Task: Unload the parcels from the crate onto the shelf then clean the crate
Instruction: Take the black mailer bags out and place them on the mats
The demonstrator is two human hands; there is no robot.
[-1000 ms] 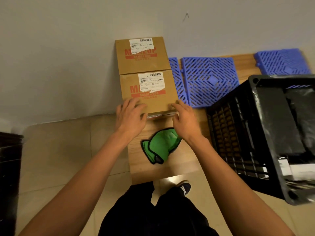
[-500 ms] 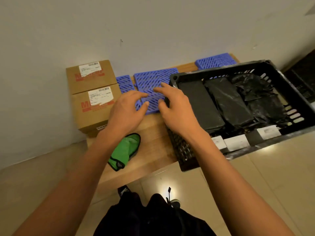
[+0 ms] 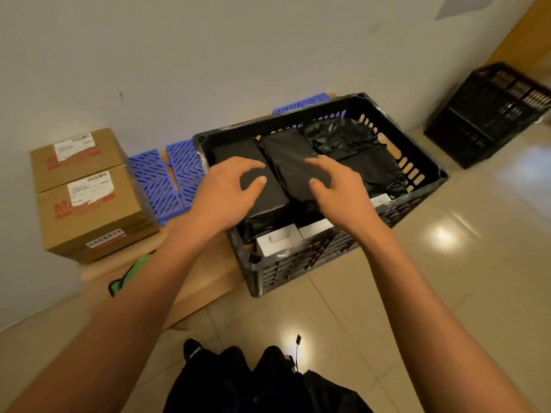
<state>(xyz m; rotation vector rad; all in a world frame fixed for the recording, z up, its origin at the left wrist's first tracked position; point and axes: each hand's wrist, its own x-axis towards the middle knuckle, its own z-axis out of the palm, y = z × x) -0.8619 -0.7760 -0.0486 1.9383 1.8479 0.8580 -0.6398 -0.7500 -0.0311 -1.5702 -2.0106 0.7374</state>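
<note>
The black plastic crate (image 3: pixel 301 263) stands partly on the low wooden shelf (image 3: pixel 208 272) and holds several black-wrapped parcels. My left hand (image 3: pixel 226 195) is spread over the left flat parcel (image 3: pixel 268 201). Over the middle parcel (image 3: pixel 286 156) my right hand (image 3: pixel 337 186) has its fingers loosely bent. Neither hand plainly grips anything; I cannot tell whether the fingertips touch the wrap. A crumpled black bag parcel (image 3: pixel 337 135) lies at the crate's back right. Two cardboard boxes (image 3: pixel 89 210) sit side by side at the shelf's left end.
Blue plastic grids (image 3: pixel 161 186) lie on the shelf between the boxes and the crate. A green cloth (image 3: pixel 125 281) lies on the shelf's front, partly hidden by my left forearm. A second black crate (image 3: pixel 489 117) stands on the tiled floor at the far right, by the wall.
Both hands left the front cardboard box and moved right, past the blue grids, to above the parcels inside the crate. My view turned right with them.
</note>
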